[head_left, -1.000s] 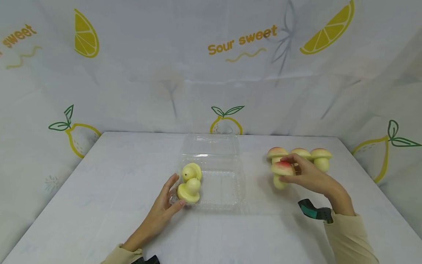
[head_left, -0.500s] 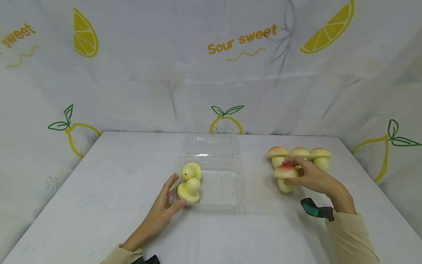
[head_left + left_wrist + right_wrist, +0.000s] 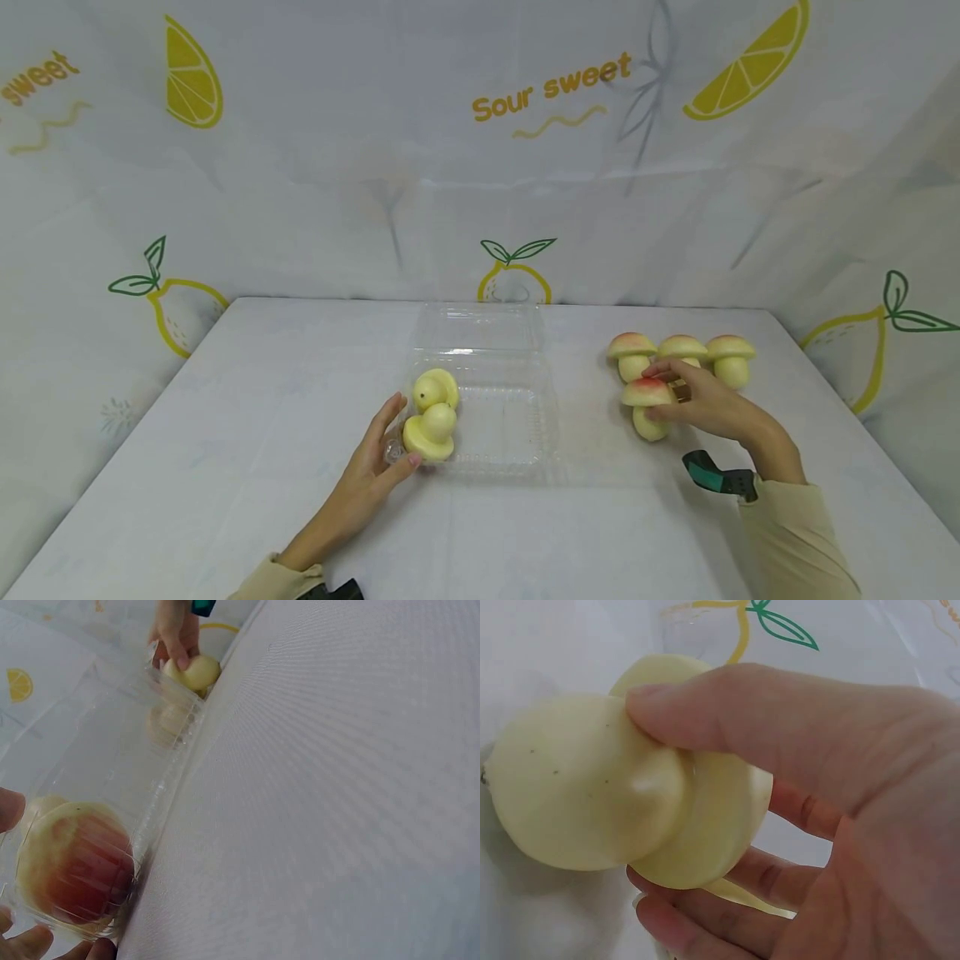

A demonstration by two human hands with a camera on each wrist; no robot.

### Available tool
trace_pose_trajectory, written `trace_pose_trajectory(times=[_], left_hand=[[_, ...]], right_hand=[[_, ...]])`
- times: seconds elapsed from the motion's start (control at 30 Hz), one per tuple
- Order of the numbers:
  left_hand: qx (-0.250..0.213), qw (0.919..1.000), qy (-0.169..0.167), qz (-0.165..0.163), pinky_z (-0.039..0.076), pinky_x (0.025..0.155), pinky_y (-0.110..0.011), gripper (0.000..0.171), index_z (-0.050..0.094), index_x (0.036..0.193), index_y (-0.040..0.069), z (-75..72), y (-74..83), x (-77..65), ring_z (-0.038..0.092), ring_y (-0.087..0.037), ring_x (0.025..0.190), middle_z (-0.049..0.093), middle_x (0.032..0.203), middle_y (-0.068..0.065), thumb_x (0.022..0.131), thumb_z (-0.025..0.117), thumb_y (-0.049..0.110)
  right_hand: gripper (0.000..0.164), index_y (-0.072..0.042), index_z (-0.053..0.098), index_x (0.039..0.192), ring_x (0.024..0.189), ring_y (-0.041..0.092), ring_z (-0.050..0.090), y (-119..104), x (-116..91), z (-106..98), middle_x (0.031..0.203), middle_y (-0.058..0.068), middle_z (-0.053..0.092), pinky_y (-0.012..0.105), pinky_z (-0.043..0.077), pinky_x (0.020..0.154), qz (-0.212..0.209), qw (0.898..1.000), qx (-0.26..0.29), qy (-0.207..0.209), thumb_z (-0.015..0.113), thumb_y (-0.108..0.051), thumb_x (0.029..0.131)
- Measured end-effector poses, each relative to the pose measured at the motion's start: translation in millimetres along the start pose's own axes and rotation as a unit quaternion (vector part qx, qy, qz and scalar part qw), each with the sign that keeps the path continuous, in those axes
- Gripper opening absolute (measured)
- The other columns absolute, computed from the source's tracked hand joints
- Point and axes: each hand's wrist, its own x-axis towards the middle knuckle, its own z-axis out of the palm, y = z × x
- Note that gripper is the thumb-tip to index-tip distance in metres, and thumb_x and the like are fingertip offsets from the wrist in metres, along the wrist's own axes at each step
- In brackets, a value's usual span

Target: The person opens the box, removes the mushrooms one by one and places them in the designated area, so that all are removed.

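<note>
A clear plastic clamshell box point(image 3: 502, 429) lies with its lid point(image 3: 480, 329) folded back. Two pale yellow toy mushrooms, a rear one point(image 3: 431, 390) and a front one point(image 3: 430, 433), lie on their sides along its left end. My left hand point(image 3: 367, 467) holds that end, thumb at the front and fingers along the left wall. The left wrist view shows a red mushroom cap point(image 3: 79, 859) through the plastic. Right of the box, my right hand point(image 3: 708, 402) pinches another red-topped mushroom point(image 3: 648, 408), stem down; whether the stem touches the table I cannot tell.
Behind the right hand stand three more toy mushrooms in a row: a left one point(image 3: 632, 357), a middle one point(image 3: 682, 347) and a right one point(image 3: 731, 360). A white cloth covers the table point(image 3: 480, 542). A lemon-printed curtain point(image 3: 315, 167) hangs at the table's back edge.
My right hand, with the mushroom in its grip, has shifted slightly right and nearer to me, mostly in the first half second. The left hand and the box have stayed put.
</note>
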Motion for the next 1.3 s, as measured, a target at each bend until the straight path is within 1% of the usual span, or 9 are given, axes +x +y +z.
trace_pose_trajectory(times=[0.3, 0.53, 0.67, 0.83, 0.9, 1.03, 1.17, 1.27, 1.3], left_hand=[[0.003, 1.0000, 0.001, -0.003, 0.036, 0.109, -0.065, 0.079, 0.009, 0.159, 0.008, 0.1, 0.1, 0.2, 0.016, -0.053, 0.148, 0.010, 0.165, -0.020, 0.098, 0.059, 0.016], [0.000, 1.0000, -0.003, 0.000, 0.041, 0.108, -0.062, 0.079, 0.008, 0.159, 0.008, -0.4, -0.6, 0.8, 0.016, -0.053, 0.148, 0.009, 0.165, -0.020, 0.099, 0.058, 0.016], [0.001, 1.0000, -0.004, 0.000, 0.043, 0.107, -0.060, 0.079, 0.008, 0.159, 0.009, -0.8, -1.5, 1.1, 0.017, -0.053, 0.148, 0.009, 0.166, -0.020, 0.099, 0.058, 0.016], [0.001, 1.0000, -0.004, -0.001, 0.044, 0.106, -0.059, 0.079, 0.009, 0.159, 0.009, -1.0, -1.9, 1.0, 0.017, -0.053, 0.148, 0.010, 0.165, -0.020, 0.098, 0.059, 0.016], [0.001, 1.0000, -0.003, -0.001, 0.043, 0.107, -0.059, 0.079, 0.009, 0.159, 0.009, -1.0, -2.0, 0.8, 0.017, -0.053, 0.147, 0.010, 0.165, -0.020, 0.098, 0.059, 0.016], [0.001, 1.0000, -0.003, -0.001, 0.043, 0.107, -0.061, 0.079, 0.009, 0.159, 0.010, -1.0, -2.2, 0.6, 0.017, -0.053, 0.148, 0.010, 0.166, -0.020, 0.098, 0.059, 0.016], [0.001, 1.0000, -0.003, -0.002, 0.042, 0.107, -0.061, 0.079, 0.009, 0.160, 0.010, -0.9, -2.4, 0.7, 0.017, -0.052, 0.148, 0.010, 0.166, -0.019, 0.098, 0.059, 0.017], [0.002, 1.0000, -0.002, -0.003, 0.043, 0.107, -0.060, 0.079, 0.009, 0.160, 0.011, -0.9, -2.4, 0.7, 0.018, -0.052, 0.148, 0.010, 0.166, -0.019, 0.098, 0.059, 0.017], [0.002, 1.0000, -0.002, -0.003, 0.043, 0.107, -0.060, 0.079, 0.009, 0.160, 0.011, -0.8, -2.3, 0.7, 0.018, -0.052, 0.148, 0.010, 0.166, -0.019, 0.098, 0.059, 0.017]], right_hand=[[0.049, 0.001, 0.053, 0.131, 0.118, 0.039, 0.058, 1.5, 1.0, 0.1, 0.129, 0.020, 0.058, 0.021, 0.050, 0.086, -0.004, 1.000, -0.010, -0.002, 0.072, -0.021, 0.091], [0.049, 0.002, 0.052, 0.133, 0.119, 0.041, 0.057, 1.7, 0.7, -0.5, 0.129, 0.022, 0.056, 0.022, 0.050, 0.086, -0.003, 1.000, -0.007, -0.005, 0.070, -0.021, 0.093], [0.051, 0.003, 0.051, 0.134, 0.117, 0.042, 0.058, 2.3, 0.6, -0.8, 0.129, 0.024, 0.054, 0.025, 0.050, 0.086, 0.003, 1.000, -0.003, -0.004, 0.069, -0.021, 0.093], [0.054, 0.004, 0.049, 0.135, 0.121, 0.042, 0.055, 2.5, 0.8, -1.3, 0.132, 0.024, 0.054, 0.024, 0.050, 0.087, 0.009, 1.000, -0.006, -0.002, 0.069, -0.022, 0.093], [0.055, 0.004, 0.048, 0.136, 0.122, 0.043, 0.053, 1.7, 0.3, -1.8, 0.133, 0.024, 0.054, 0.027, 0.050, 0.090, 0.011, 1.000, -0.008, -0.001, 0.070, -0.022, 0.093], [0.057, 0.004, 0.046, 0.138, 0.123, 0.046, 0.053, -1.5, -1.0, -3.7, 0.136, 0.025, 0.053, 0.040, 0.051, 0.093, 0.011, 1.000, -0.010, -0.001, 0.070, -0.023, 0.093], [0.059, 0.006, 0.045, 0.138, 0.123, 0.048, 0.053, -5.4, -2.0, -5.6, 0.136, 0.026, 0.052, 0.036, 0.053, 0.092, 0.010, 1.000, -0.005, 0.001, 0.071, -0.021, 0.092], [0.059, 0.007, 0.045, 0.137, 0.124, 0.048, 0.053, -8.1, -2.5, -6.2, 0.137, 0.026, 0.051, 0.038, 0.053, 0.094, 0.008, 1.000, -0.004, 0.005, 0.071, -0.020, 0.092], [0.059, 0.007, 0.045, 0.138, 0.124, 0.048, 0.052, -9.2, -2.7, -6.3, 0.137, 0.026, 0.050, 0.042, 0.052, 0.096, 0.007, 1.000, -0.003, 0.006, 0.071, -0.020, 0.092]])
